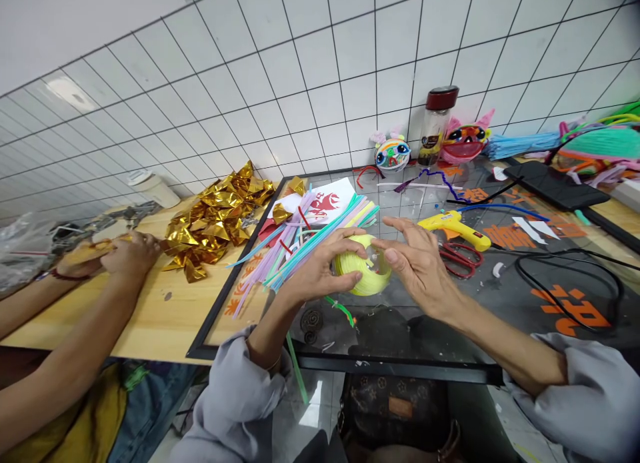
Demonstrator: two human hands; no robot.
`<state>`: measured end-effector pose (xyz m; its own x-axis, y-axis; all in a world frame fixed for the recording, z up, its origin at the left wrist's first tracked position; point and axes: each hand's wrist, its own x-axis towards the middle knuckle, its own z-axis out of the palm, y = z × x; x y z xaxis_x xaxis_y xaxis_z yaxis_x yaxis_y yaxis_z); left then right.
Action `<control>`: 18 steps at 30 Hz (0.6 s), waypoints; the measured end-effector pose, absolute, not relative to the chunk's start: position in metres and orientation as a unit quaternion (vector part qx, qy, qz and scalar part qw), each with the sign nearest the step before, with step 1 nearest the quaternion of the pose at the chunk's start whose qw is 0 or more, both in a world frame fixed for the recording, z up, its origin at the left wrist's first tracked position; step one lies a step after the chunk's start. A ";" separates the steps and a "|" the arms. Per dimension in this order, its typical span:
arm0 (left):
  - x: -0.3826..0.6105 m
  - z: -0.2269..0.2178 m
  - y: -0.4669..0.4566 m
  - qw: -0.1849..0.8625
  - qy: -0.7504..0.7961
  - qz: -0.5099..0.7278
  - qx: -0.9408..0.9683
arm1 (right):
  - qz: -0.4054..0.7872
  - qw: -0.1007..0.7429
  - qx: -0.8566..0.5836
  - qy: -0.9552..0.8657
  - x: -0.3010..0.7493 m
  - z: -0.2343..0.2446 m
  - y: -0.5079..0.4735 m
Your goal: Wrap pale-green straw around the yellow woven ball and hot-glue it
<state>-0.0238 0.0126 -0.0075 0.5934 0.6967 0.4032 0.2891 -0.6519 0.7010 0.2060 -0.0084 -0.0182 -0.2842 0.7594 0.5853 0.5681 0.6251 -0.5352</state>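
Observation:
A pale yellow, round ball-like piece with ridged bands and a clear section at its upper right is held above the glass-topped table. My left hand curves around its left side, thumb in front and fingers over the top. On the other side, my right hand has its fingers stretched out, with index finger and thumb at the ball's right edge. Just behind my left hand lies a bundle of pastel fuzzy stems. A yellow hot glue gun and red-handled scissors rest beside my right hand.
Gold foil pieces pile up at left, near another person's hands. Two decorated animal faces and a lidded jar stand by the tiled wall. A black cable loops at right, below a dark phone-like slab.

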 end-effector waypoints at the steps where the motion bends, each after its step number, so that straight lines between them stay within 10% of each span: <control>1: -0.024 -0.007 0.013 0.299 0.293 0.342 0.841 | 0.112 0.427 -0.417 -0.795 0.206 -0.018 -0.009; 18: -0.025 -0.007 0.010 0.333 0.314 0.354 0.816 | 0.173 0.379 -0.377 -0.827 0.206 -0.016 -0.007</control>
<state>-0.0248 0.0101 -0.0067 0.5530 0.7473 0.3683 0.2770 -0.5819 0.7646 0.2065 -0.0075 -0.0156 -0.4284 0.7547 0.4970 0.4927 0.6561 -0.5716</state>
